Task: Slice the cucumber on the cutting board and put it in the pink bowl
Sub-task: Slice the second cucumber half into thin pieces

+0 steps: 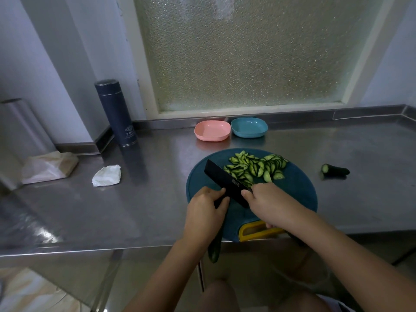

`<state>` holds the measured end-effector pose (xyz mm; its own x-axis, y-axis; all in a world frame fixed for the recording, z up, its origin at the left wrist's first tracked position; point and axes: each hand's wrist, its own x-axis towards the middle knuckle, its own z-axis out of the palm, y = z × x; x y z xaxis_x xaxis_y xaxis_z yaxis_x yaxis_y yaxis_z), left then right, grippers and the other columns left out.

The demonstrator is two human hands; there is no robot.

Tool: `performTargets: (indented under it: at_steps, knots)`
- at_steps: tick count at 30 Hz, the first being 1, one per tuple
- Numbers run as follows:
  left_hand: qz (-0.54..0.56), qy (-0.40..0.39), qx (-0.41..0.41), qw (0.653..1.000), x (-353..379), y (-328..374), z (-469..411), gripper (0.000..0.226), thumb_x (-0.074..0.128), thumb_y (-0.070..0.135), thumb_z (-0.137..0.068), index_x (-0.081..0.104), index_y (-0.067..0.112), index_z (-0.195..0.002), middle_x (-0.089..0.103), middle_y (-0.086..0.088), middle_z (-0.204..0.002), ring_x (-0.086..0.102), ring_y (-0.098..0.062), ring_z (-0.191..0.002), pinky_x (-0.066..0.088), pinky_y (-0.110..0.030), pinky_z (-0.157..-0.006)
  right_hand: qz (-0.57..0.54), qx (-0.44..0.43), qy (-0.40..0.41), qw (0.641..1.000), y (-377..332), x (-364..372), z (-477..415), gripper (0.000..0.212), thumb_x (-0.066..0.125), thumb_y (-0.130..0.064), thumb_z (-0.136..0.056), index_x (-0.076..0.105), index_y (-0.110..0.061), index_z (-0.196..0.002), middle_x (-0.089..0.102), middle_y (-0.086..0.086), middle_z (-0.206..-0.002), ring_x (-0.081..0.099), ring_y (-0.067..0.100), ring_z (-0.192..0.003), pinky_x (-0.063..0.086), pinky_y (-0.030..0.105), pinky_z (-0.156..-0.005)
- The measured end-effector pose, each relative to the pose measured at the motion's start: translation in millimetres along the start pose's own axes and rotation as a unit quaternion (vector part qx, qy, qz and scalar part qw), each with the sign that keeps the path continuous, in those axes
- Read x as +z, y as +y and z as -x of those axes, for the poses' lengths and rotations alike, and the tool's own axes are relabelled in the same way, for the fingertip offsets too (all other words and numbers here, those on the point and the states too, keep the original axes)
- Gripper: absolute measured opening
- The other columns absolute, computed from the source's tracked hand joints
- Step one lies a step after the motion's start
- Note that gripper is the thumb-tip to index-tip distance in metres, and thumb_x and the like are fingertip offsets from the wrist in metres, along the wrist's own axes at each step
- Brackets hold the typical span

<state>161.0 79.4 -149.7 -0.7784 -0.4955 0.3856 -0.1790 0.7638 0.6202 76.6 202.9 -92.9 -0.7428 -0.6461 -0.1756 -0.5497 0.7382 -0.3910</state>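
A round teal cutting board with a yellow handle lies at the counter's front edge. A pile of cucumber slices covers its far part. My left hand grips the uncut cucumber, whose dark end sticks out below my wrist past the counter edge. My right hand holds a black cleaver, thumb on the flat of the blade, which stands right beside my left fingers. The pink bowl sits empty behind the board. A cut cucumber end lies on the counter to the right.
A blue bowl stands next to the pink one. A dark thermos, crumpled tissue and plastic bag are on the left of the steel counter. A frosted window backs the counter.
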Motion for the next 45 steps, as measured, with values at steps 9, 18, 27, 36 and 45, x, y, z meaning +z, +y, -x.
performTargets:
  at_steps: [9,18,27,36,45]
  knots:
    - [-0.025,-0.004,0.009,1.0,0.8,2.1,0.9,0.033,0.053,0.028,-0.093,0.06,0.017,-0.124,0.064,-0.004,-0.107,0.057,-0.015,-0.097,0.037,-0.018,-0.079,0.013,-0.022,0.004,1.0,0.8,-7.0,12.5,0.044,0.027,-0.041,-0.102,0.055,-0.01,-0.086,0.064,0.012,-0.064,0.054,0.013,-0.039,0.036,0.018,-0.04]
    - [-0.038,0.006,0.019,0.999,1.7,2.4,0.9,0.029,0.054,0.026,-0.093,0.065,0.013,-0.117,0.067,-0.008,-0.101,0.059,-0.019,-0.092,0.038,-0.022,-0.075,0.012,-0.028,0.002,1.0,-0.8,-10.5,14.3,0.043,0.027,-0.04,-0.102,0.053,-0.012,-0.084,0.068,0.016,-0.066,0.055,0.015,-0.04,0.032,0.011,-0.031]
    - [-0.033,0.015,0.013,0.999,1.1,2.9,1.5,0.032,0.056,0.027,-0.092,0.063,0.014,-0.12,0.067,-0.006,-0.105,0.06,-0.016,-0.093,0.031,-0.012,-0.073,0.004,-0.015,-0.011,1.0,-11.1,-0.4,-0.1,0.044,0.028,-0.039,-0.102,0.056,-0.007,-0.09,0.057,0.007,-0.057,0.051,0.014,-0.036,0.038,0.02,-0.034]
    - [-0.016,0.021,0.0,1.0,-0.2,4.9,3.0,0.032,0.057,0.028,-0.091,0.063,0.014,-0.12,0.065,-0.003,-0.11,0.058,-0.012,-0.097,0.029,-0.007,-0.075,0.001,-0.002,0.01,1.0,-4.5,3.7,2.9,0.046,0.027,-0.039,-0.102,0.058,-0.007,-0.093,0.062,0.01,-0.064,0.055,0.015,-0.041,0.043,0.023,-0.044]
    - [-0.008,0.021,-0.005,1.0,-2.5,6.2,5.7,0.03,0.059,0.027,-0.09,0.066,0.013,-0.116,0.064,-0.004,-0.108,0.057,-0.011,-0.094,0.028,-0.005,-0.074,-0.002,-0.014,0.016,1.0,-6.4,-5.9,15.8,0.045,0.029,-0.04,-0.102,0.057,-0.008,-0.085,0.056,0.006,-0.059,0.051,0.013,-0.039,0.044,0.024,-0.044]
